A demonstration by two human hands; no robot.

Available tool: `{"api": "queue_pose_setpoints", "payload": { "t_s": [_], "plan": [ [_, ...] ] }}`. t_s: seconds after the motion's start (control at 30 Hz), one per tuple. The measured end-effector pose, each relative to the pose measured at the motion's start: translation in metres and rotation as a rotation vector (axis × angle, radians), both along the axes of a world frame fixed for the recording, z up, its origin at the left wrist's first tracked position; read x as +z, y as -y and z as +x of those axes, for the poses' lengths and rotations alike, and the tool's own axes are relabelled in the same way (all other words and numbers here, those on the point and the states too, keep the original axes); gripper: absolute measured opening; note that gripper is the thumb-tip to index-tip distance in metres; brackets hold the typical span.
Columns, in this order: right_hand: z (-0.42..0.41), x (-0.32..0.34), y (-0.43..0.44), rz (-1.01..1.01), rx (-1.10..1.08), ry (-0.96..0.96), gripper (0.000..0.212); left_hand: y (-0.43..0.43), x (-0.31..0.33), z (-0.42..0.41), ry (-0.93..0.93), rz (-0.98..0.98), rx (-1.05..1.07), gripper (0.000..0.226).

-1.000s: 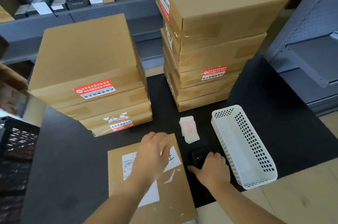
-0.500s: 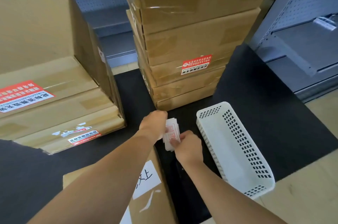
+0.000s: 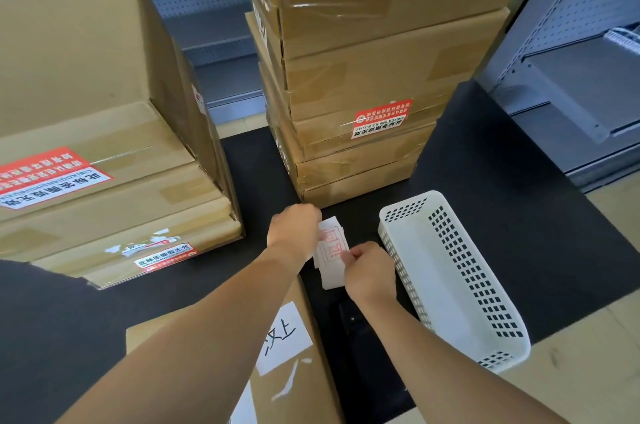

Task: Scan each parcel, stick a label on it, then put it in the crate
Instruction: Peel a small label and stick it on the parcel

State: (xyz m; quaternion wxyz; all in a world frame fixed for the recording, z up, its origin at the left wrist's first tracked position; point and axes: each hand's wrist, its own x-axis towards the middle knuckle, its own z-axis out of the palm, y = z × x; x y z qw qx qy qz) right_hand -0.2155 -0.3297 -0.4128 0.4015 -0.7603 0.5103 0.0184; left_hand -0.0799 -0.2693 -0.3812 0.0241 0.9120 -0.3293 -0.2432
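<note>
Brown cardboard fills most of the view. A second earlier the left hand (image 3: 294, 233) lay flat on the parcel (image 3: 294, 385) and the right hand (image 3: 370, 271) rested on a black device (image 3: 355, 321). Both have since moved forward to the stack of labels (image 3: 330, 245), where they were also half a second ago.

The left hand is curled and grips the far left edge of the stack. The right hand pinches the near right part of the top sheet between thumb and fingers. The labels are white with a red printed frame and red characters too blurred to read.

The parcel lies flat on the black surface (image 3: 519, 215), below the left forearm and nearer the person than either hand. A white paper on it carries black handwriting; one character reads 上.

The black device lies just behind the right wrist. A white perforated basket (image 3: 491, 330) sits just to the right of the right hand.

Beyond the left hand stands a left stack of boxes (image 3: 104, 146). Beyond both hands rises a taller right stack of boxes (image 3: 381, 77). Both stacks bear red-and-white stickers, upside down or sideways, reading 此标签撕毁无效 and CIBIAOQIANSIHUIWUXIAO.
</note>
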Motion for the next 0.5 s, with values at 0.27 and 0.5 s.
{"api": "queue_pose_setpoints", "payload": {
  "t_s": [0.27, 0.5],
  "plan": [
    [0.008, 0.004, -0.006, -0.097, -0.025, 0.081, 0.008, -0.014, -0.002, 0.004, -0.029, -0.164, 0.128, 0.019],
    [0.004, 0.057, -0.016, -0.088, 0.0, 0.137, 0.008, -0.037, 0.039, -0.012, -0.153, -0.474, 0.31, 0.013]
  ]
}}
